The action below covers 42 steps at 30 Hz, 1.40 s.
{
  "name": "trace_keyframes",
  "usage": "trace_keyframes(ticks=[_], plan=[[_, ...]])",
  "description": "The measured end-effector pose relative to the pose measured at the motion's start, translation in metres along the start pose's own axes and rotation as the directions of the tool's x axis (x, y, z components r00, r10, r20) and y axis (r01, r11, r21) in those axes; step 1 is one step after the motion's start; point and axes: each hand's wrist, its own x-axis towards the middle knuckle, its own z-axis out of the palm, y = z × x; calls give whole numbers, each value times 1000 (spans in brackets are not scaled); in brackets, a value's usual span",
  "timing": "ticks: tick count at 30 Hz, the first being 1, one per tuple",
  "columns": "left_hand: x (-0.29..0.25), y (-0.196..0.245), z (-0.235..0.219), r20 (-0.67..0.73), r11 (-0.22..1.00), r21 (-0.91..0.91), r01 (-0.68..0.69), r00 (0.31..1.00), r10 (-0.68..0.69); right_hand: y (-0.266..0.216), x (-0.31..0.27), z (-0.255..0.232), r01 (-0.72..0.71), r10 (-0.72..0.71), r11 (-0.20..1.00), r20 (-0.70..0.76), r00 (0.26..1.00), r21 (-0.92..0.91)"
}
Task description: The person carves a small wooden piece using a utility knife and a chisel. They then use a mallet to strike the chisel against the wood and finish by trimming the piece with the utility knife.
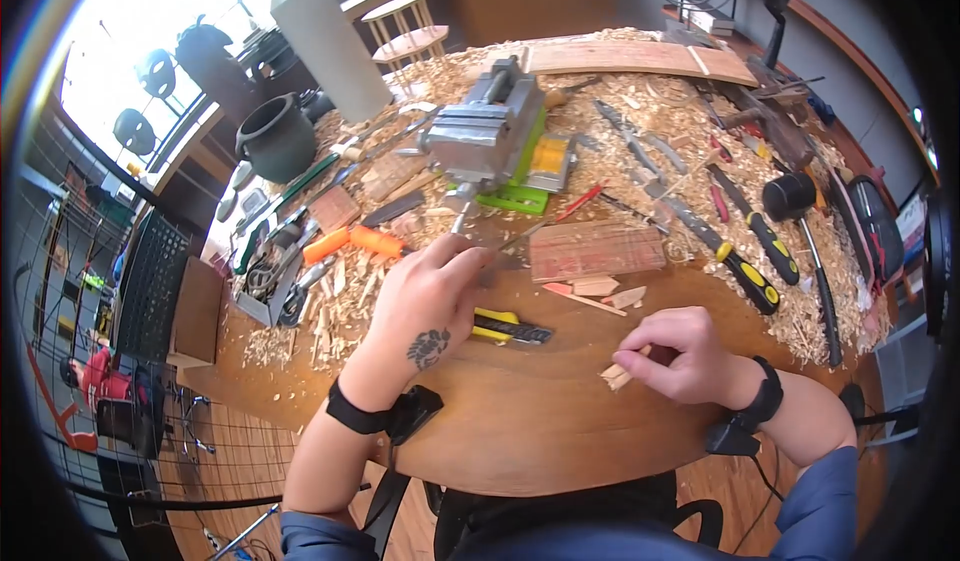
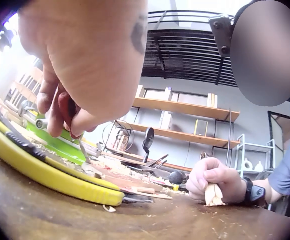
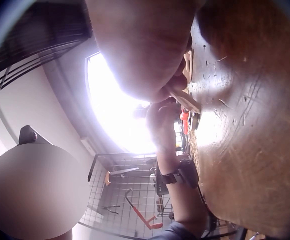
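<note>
Wood, a small pale piece [image 1: 624, 369], is pinched between the thumb and fingers of the right hand [image 1: 682, 355], over the tabletop [image 1: 540, 421] near its front edge, to the right of the middle. I cannot tell if its low end touches the tabletop. The left hand [image 1: 425, 296] is up above the tabletop, more to the left, and its fingers grip a thin tool with a dark red handle [image 2: 64, 106].

Just beside the left hand lies a yellow and black cutter [image 1: 508, 328]. Past the two hands is a flat block of wood [image 1: 597, 250], with some little wood bits [image 1: 595, 286] in front of it. A gray metal vise [image 1: 485, 139] stands toward the back edge. Curly shavings [image 1: 325, 336] cover lots of the tabletop. A black mallet [image 1: 790, 198] lies near the right edge.
</note>
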Motion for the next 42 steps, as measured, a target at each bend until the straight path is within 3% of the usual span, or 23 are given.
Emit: trace_keyframes(ticks=[3,8,12,14,15,16,18,20,22,24,26,28,30,32,34,36,37,38,42], plan=[[-8,-8,8,-9,991,-106,85,996,-86,2,0,1,-32,32,999,-18,999,-27],[-7,-18,0,-35,984,-164,76,996,-83,0,0,-1,-37,37,998,-6,999,-48],[-11,-22,1,-71,944,-297,140,983,-168,3,-2,-1,-71,71,997,10,997,-40],[-10,-18,-6,-92,879,-420,228,952,-291,4,-4,-1,-86,86,996,5,996,-25],[-14,-20,-6,-95,881,-419,221,954,-284,6,-5,0,-84,84,996,11,996,-22],[-12,-26,-3,-183,770,-610,185,913,-364,8,-5,1,-61,61,998,-11,998,-29],[-10,-31,-8,-245,625,-775,93,867,-433,7,-4,1,-35,33,999,-38,999,-38],[-7,-25,-17,-242,625,-773,104,863,-442,2,-2,0,-121,121,993,-26,992,8],[-2,-17,-24,-238,624,-773,113,860,-451,4,-2,-1,-116,117,993,-25,993,4],[5,-5,-26,-184,553,-829,82,894,-408,6,-2,2,-108,108,994,-17,994,10],[18,12,-26,-108,391,-919,54,919,-380,6,-1,4,-91,90,994,-25,996,-54],[26,25,-26,-22,358,-926,123,927,-375,5,0,2,-95,95,994,-4,995,-61],[31,27,-23,41,441,-877,192,944,-329,2,0,0,-102,104,992,21,994,-75],[35,39,-20,78,334,-925,184,949,-306,1,1,1,-121,122,990,8,992,-71],[37,46,-16,36,367,-924,105,981,-191,2,1,1,-122,123,990,14,992,-67],[40,57,-8,159,233,-949,214,959,-233,4,0,0,-122,123,991,16,992,-61],[41,58,-2,127,256,-951,175,973,-192,5,-1,0,-102,104,992,14,995,-73],[46,51,19,-358,597,-733,-326,931,68,6,0,1,-79,80,993,13,997,-84],[44,52,52,-429,574,-707,-413,896,115,1,1,-2,-105,107,991,23,994,-86]])
